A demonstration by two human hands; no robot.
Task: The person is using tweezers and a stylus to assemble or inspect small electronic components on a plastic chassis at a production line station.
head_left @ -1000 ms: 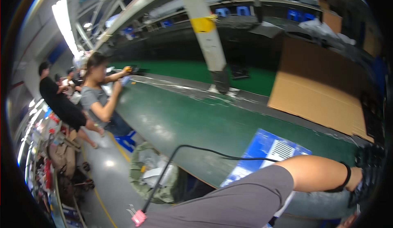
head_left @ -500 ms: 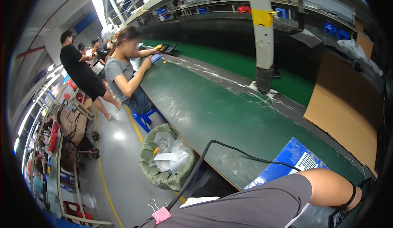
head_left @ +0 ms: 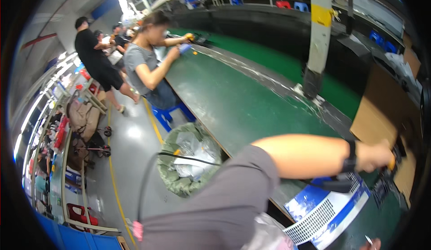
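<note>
My left arm, in a grey sleeve, stretches across the bench to the right, with a black band [head_left: 349, 155] round the wrist. My left hand [head_left: 375, 155] is closed near the cardboard; a yellow-orange bit [head_left: 392, 162] shows at its fingers, too blurred to name. Just below it is a black, angular part [head_left: 382, 188]; whether they touch, I cannot tell. At the lower right edge, only the fingers of my right hand [head_left: 375, 245] show, beside a thin silver tool [head_left: 369, 239] they seem to pinch. Between my hands lies a blue-and-white panel with grids of small holes [head_left: 327, 214].
A green-lined bin [head_left: 168, 178] of clear plastic waste stands left of the green bench [head_left: 233, 97]. A post [head_left: 319, 39] rises behind the bench. Brown cardboard [head_left: 377, 111] leans at right. A seated co-worker [head_left: 141, 66] works further along. A black cord [head_left: 148, 178] runs by a pink clip [head_left: 137, 230].
My left arm has risen and bent, bringing its hand into fuller view. My view has shifted, showing more of the blue-and-white panel. Fingers of my right hand now appear at the lower edge.
</note>
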